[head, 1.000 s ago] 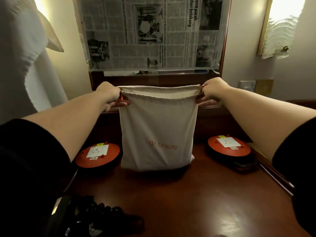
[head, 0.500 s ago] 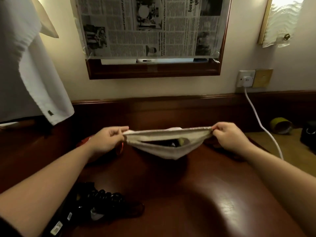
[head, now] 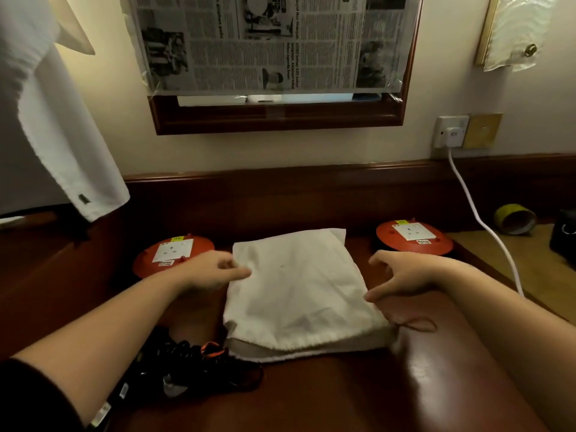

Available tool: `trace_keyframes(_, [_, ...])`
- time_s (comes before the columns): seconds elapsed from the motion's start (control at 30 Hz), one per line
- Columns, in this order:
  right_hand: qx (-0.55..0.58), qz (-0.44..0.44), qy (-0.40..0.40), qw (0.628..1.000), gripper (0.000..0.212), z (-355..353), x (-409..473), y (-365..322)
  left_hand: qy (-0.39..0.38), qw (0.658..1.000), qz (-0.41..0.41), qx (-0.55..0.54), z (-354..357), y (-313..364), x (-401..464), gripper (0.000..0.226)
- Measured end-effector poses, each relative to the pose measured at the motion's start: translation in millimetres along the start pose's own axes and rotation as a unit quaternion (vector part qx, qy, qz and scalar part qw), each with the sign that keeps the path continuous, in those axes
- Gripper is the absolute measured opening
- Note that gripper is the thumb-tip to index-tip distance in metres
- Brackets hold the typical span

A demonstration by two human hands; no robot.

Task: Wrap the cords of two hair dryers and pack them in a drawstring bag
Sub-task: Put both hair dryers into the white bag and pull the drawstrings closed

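The drawstring bag (head: 296,285) lies flat on the dark wooden tabletop (head: 358,394), a pale cream cloth pouch, creased, with its gathered mouth hem turned toward the person and a thin cord loop trailing off its near right corner. The left hand (head: 212,269) rests at the bag's left edge, fingertips touching the cloth, fingers loosely extended and gripping nothing. The right hand (head: 405,275) is at the bag's right edge, fingers spread apart and relaxed; its lower fingers meet the cloth near the corner. Just beside the bag's near left corner sits a black hair dryer (head: 187,366) with its coiled cord bunched up. Behind the bag, one orange round socket reel (head: 173,254) stands to its left and another (head: 414,236) to its right.
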State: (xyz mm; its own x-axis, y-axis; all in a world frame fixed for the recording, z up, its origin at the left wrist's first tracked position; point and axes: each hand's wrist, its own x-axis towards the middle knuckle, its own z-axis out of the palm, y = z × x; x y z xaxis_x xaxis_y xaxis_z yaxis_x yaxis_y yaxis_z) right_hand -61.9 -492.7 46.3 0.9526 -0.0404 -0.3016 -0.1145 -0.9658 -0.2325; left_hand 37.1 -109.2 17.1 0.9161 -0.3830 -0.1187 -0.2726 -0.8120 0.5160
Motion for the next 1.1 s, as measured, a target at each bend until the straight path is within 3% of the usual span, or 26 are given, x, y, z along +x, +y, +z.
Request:
trace_keyframes(0.03, [-0.05, 0.017, 0.027, 0.998, 0.106, 0.1, 4.9, -13.5, 0.051, 0.998, -0.026, -0.02, 7.8, 2.0, 14.6, 0.055])
trace_keyframes(0.1, [-0.059, 0.005, 0.116, 0.991, 0.101, 10.2, 16.7, -50.7, 0.093, 0.989, -0.08, -0.082, 25.0, 9.9, 44.5, 0.076])
trace_keyframes(0.17, [0.108, -0.069, 0.201, 0.971, 0.083, 34.1, 27.3, -94.7, 0.097, 0.98, -0.101, -0.144, 40.5, 19.8, 71.6, 0.097])
trace_keyframes(0.23, [0.286, -0.142, 0.214, 0.923, 0.067, 66.5, 34.5, -132.4, 0.104, 0.97, -0.109, -0.19, 55.1, 24.5, 92.7, 0.101])
trace_keyframes(0.27, [0.31, -0.156, 0.2, 0.916, 0.064, 82.9, 39.8, -143.4, 0.102, 0.968, -0.111, -0.201, 61.2, 22.6, 100.0, 0.1])
trace_keyframes(0.33, [0.242, -0.163, 0.18, 0.94, 0.064, 115.2, 54.0, -147.1, 0.083, 0.966, -0.122, -0.214, 74.9, 13.9, 106.3, 0.094])
trace_keyframes(0.4, [0.091, -0.161, 0.171, 0.968, 0.065, 138.1, 67.0, -138.9, 0.062, 0.971, -0.12, -0.198, 85.8, 0.5, 111.1, 0.082])
trace_keyframes(0.5, [-0.073, -0.166, 0.182, 0.966, 0.066, 153.7, 73.4, -137.0, 0.055, 0.979, -0.084, -0.177, 87.5, -6.3, 119.5, 0.058])
trace_keyframes(0.57, [-0.088, -0.158, 0.169, 0.969, 0.066, 156.6, 75.4, -138.7, 0.039, 0.985, -0.07, -0.152, 86.5, -5.1, 124.3, 0.059])
trace_keyframes(0.67, [-0.101, -0.144, 0.134, 0.975, 0.075, 156.3, 78.9, -137.5, 0.008, 0.996, -0.085, -0.015, 89.1, -7.0, 129.8, 0.069])
trace_keyframes(0.8, [-0.112, -0.13, 0.112, 0.979, 0.086, 160.7, 82.3, -138.0, -0.019, 0.989, -0.119, 0.088, 85.5, -12.7, 133.3, 0.062])
trace_keyframes(0.97, [-0.093, -0.138, 0.141, 0.976, 0.079, 154.7, 74.1, -141.0, -0.079, 0.989, -0.116, 0.055, 53.4, -8.8, 83.7, 0.061])
trace_keyframes(1.1, [0.004, -0.204, 0.175, 0.963, 0.068, 145.4, 52.7, -160.6, -0.051, 0.993, -0.096, 0.05, 27.5, -14.5, 25.7, 0.066])
